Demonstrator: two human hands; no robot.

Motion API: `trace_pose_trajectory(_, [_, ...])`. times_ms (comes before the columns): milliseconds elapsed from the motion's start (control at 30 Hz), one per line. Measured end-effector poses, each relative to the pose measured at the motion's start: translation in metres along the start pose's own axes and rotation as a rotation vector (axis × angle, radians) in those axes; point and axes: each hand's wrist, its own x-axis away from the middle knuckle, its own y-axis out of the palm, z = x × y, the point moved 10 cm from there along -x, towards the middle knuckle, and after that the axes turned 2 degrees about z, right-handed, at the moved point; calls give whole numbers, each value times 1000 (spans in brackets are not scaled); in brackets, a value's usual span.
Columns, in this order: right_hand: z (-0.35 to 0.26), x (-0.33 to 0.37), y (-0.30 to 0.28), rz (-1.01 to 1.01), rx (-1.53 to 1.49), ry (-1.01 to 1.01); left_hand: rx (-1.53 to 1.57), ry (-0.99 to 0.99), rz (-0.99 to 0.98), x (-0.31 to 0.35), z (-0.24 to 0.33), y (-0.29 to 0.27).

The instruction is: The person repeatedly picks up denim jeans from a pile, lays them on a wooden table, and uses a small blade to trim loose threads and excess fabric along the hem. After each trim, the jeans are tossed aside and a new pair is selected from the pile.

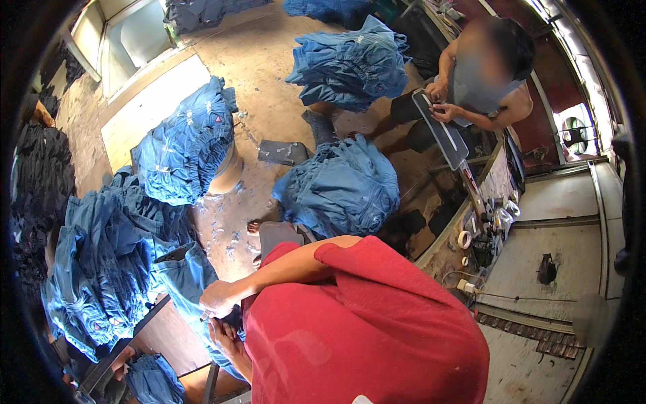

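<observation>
My right hand is closed at the edge of a blue denim garment in the lower left. A small shiny, metal-looking thing shows at its fingertips; its kind is too small to make out. Just below, my left hand has its fingers curled on the same garment, partly hidden by my red shirt. The garment hangs down past both hands, beside a large heap of similar blue denim clothes.
Bundled denim piles stand at the left, the middle and the back. At upper right a co-worker handles a narrow dark board. A cluttered workbench with tape rolls runs along the right. Scraps litter the floor.
</observation>
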Motion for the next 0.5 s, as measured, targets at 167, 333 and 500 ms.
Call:
trace_pose_trajectory(167, [15,-19,33,48,-238,-132,-89,0,115,5,5,5])
trace_pose_trajectory(333, [40,-10,43,142,-527,-359,6,-81,52,22,-9,4])
trace_pose_trajectory(500, [42,-4,30,-71,-572,107,75,-50,-3,28,5,20])
